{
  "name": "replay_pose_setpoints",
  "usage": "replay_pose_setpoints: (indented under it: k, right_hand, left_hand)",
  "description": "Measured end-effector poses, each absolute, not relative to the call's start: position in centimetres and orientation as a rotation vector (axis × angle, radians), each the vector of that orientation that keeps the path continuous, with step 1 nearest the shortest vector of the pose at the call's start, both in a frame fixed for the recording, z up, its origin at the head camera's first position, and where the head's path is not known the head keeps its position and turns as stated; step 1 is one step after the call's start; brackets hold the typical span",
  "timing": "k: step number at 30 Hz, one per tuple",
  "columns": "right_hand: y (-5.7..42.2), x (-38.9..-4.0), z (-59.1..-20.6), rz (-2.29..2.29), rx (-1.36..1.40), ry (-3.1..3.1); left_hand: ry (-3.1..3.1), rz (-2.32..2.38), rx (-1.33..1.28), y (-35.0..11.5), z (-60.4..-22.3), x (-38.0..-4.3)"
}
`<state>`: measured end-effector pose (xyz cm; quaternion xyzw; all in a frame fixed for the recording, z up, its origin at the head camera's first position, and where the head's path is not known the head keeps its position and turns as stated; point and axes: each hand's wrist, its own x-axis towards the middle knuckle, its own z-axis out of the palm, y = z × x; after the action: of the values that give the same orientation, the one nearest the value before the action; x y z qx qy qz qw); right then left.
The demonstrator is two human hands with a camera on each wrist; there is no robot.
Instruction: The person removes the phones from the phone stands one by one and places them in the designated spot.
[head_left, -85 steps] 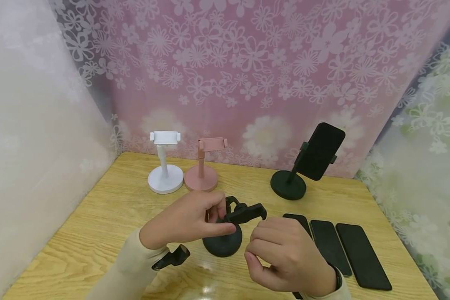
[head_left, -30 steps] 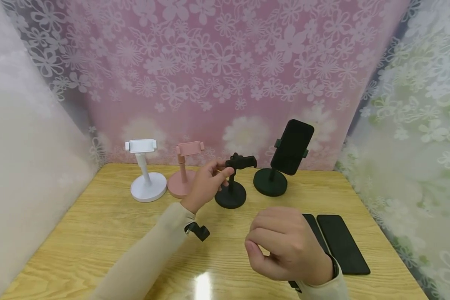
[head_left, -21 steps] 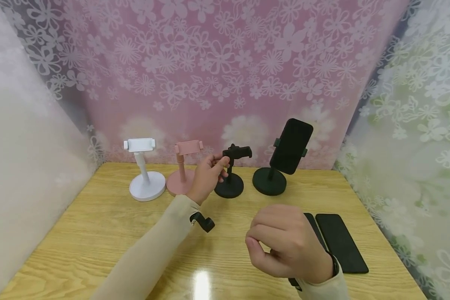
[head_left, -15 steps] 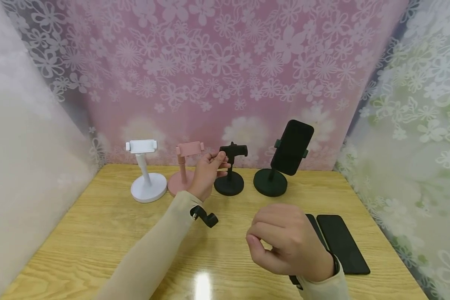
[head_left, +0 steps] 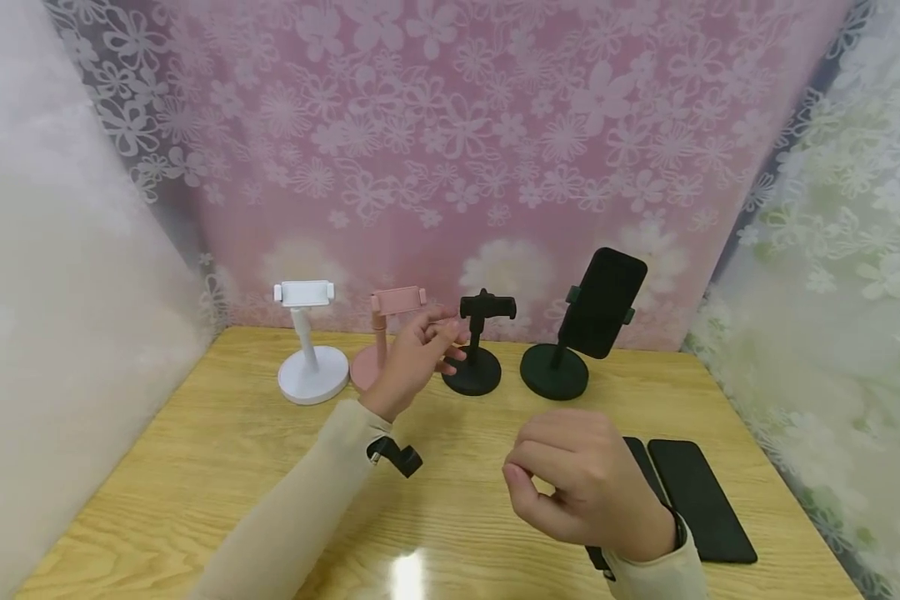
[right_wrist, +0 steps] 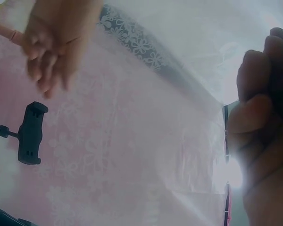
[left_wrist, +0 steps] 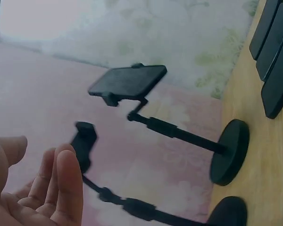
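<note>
In the head view, the black phone stand (head_left: pixel 482 333) stands upright at the back of the table with nothing in its clamp. My left hand (head_left: pixel 416 354) is just left of it, fingers loosely extended and holding nothing. The left wrist view shows that hand's fingertips (left_wrist: pixel 68 174) overlapping the stand's clamp (left_wrist: pixel 85 141). To the right is a dark green phone stand (head_left: pixel 553 372) gripping a tilted phone (head_left: pixel 603 302). My right hand (head_left: pixel 581 483) hovers in front, fingers loosely curled, with nothing in it.
A white phone stand (head_left: pixel 312 377) and a pink phone stand (head_left: pixel 399 300) stand at the back left. Several black phones (left_wrist: pixel 279 80) lie at the table's right side, partly behind my right hand in the head view. Floral curtains (head_left: pixel 457 150) enclose the table.
My left hand has carried the black phone stand from the front to the back row, turned its clamp to face forward and let it go. My right hand has stayed nearly still.
</note>
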<state>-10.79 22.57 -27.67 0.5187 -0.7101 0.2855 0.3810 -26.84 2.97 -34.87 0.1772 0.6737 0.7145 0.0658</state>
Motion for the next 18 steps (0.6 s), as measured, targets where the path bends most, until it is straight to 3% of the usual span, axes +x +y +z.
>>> replay_pose_setpoints:
  k: [11,18]
  right_hand:
    - [22.8,-11.5,-28.0,0.746,1.245,-1.779]
    - [23.4,-13.5,-28.9,0.710,1.066,-1.878]
  left_hand:
    - [2.478,2.099,0.891,-3.2,-31.1,-20.4]
    - [2.732,1.956,0.908,-6.9,-31.4,-20.1]
